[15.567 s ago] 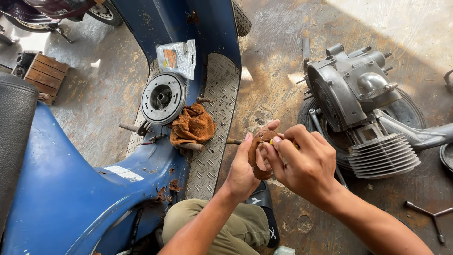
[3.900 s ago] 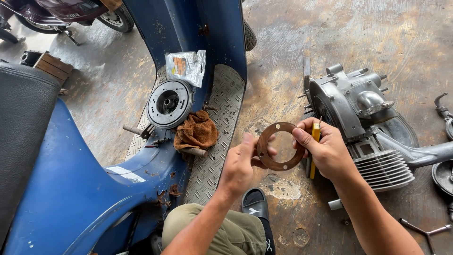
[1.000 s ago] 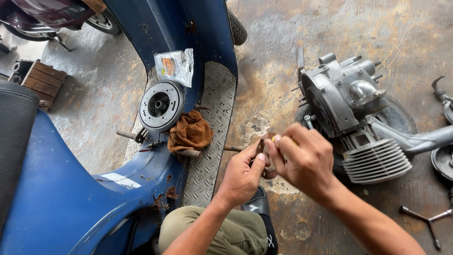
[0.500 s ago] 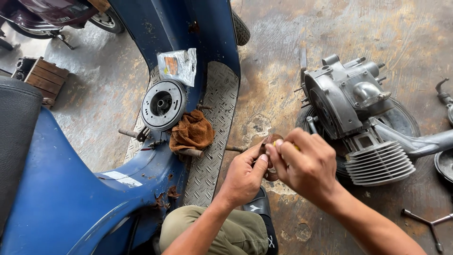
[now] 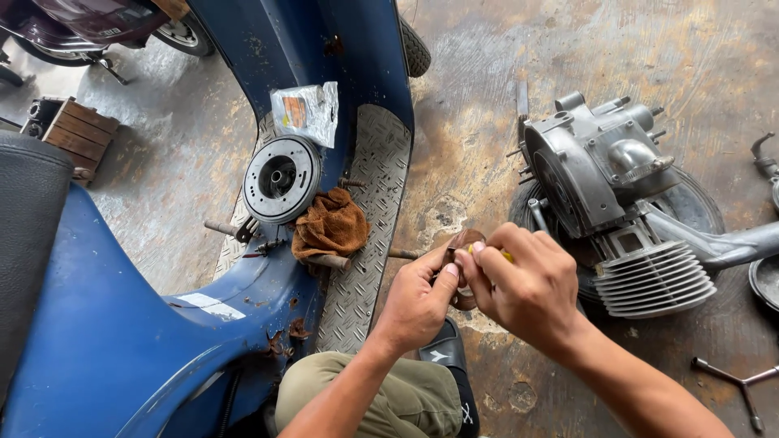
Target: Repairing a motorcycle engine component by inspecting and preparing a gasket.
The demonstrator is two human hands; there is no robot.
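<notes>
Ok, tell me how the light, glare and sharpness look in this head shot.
Head view: soft daylight, brightest at the top left floor; mild sheen on the wet-looking concrete and on the grey engine; the left hand and right hand are sharp, hiding most of the brown ring; the blue scooter bends slightly toward the edges.

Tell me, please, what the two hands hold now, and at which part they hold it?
Both hands pinch a thin brown ring-shaped gasket: the left hand and right hand grip its rim. Something small and yellow shows in the right hand.
</notes>
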